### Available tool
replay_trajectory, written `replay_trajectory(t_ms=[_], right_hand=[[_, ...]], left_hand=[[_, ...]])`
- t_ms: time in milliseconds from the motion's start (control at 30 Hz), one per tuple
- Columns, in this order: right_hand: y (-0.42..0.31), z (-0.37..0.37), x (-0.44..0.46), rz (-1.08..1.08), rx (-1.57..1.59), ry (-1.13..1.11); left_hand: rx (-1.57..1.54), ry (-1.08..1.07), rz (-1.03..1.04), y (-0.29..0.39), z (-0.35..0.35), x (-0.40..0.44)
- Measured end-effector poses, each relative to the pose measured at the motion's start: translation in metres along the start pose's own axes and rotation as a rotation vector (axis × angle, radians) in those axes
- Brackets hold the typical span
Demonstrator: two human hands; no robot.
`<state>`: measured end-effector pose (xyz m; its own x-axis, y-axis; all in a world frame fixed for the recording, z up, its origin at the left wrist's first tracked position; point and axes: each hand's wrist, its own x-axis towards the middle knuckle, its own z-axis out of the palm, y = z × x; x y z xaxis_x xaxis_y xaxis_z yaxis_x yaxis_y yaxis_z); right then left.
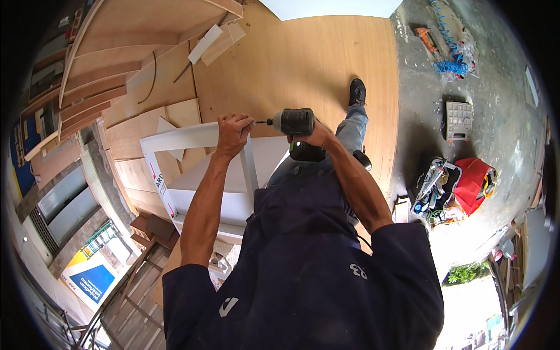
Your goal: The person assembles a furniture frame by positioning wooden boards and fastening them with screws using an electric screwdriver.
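Note:
My right hand (317,135) is wrapped around the grip of a dark cordless drill (296,121), whose bit points left. Close to the bit's tip is my left hand (234,134), fingers curled and pressed together; whatever they pinch is too small to make out. Below that hand stands a white box-like cabinet frame (249,169), with its upper corner just under the fingers. Printed letters and red marks show on its left side. The drill's lower end sits near my lap.
A wooden board (297,64) covers the floor ahead. Plywood shelving (125,44) rises at upper left, near loose offcuts (223,44). On the concrete at right lie an orange tool (426,39), a blue coiled hose (450,65), a grey case (459,121), a tool bag (433,189) and a red bag (471,185).

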<state>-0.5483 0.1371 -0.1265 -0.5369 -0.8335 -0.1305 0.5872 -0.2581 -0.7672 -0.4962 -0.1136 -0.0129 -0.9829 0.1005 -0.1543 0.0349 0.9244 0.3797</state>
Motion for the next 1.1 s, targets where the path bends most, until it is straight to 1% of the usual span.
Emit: replay_trajectory(t_ms=[133, 267, 367, 400, 467, 567, 600, 667, 800, 900, 933, 1000, 1100], right_hand=[[-0.002, 0.003, 0.000, -0.002, 0.051, 0.016], [-0.002, -0.001, 0.003, 0.015, 0.004, 0.004], [-0.011, 0.001, 0.003, 0.031, -0.040, -0.003], [-0.012, 0.000, 0.004, 0.033, -0.082, -0.010], [-0.009, 0.002, 0.008, 0.035, -0.050, -0.013], [-0.003, 0.002, 0.011, 0.042, -0.008, -0.022], [-0.002, 0.002, 0.012, 0.043, -0.002, -0.023], [0.000, 0.003, 0.013, 0.043, -0.025, -0.018], [0.004, 0.003, 0.011, 0.102, -0.026, 0.011], [0.010, 0.007, 0.013, 0.041, -0.092, 0.007], [0.010, 0.006, 0.013, 0.043, -0.091, 0.007], [0.011, 0.005, 0.015, 0.050, 0.009, -0.004], [0.012, 0.006, 0.018, 0.055, -0.017, 0.000]], left_hand=[[0.011, -0.005, -0.011, 0.000, 0.001, 0.000], [0.011, -0.031, -0.024, 0.001, -0.002, 0.000], [-0.011, -0.028, -0.004, 0.007, -0.017, 0.006], [-0.243, -0.049, -0.041, 0.002, -0.023, 0.010], [-0.475, -0.079, -0.075, -0.015, -0.031, 0.015], [-0.199, -0.104, -0.355, -0.038, -0.031, 0.015], [-0.199, -0.106, -0.356, -0.040, -0.027, 0.013], [0.029, -0.134, -0.421, -0.044, -0.016, 0.011], [0.081, -0.143, -0.415, -0.044, -0.015, 0.014], [0.077, -0.110, -0.408, -0.042, -0.013, 0.013], [0.083, -0.102, -0.395, -0.045, -0.010, 0.013], [0.090, -0.096, -0.385, -0.047, -0.011, 0.011], [0.094, -0.121, -0.385, -0.044, -0.011, 0.012]])
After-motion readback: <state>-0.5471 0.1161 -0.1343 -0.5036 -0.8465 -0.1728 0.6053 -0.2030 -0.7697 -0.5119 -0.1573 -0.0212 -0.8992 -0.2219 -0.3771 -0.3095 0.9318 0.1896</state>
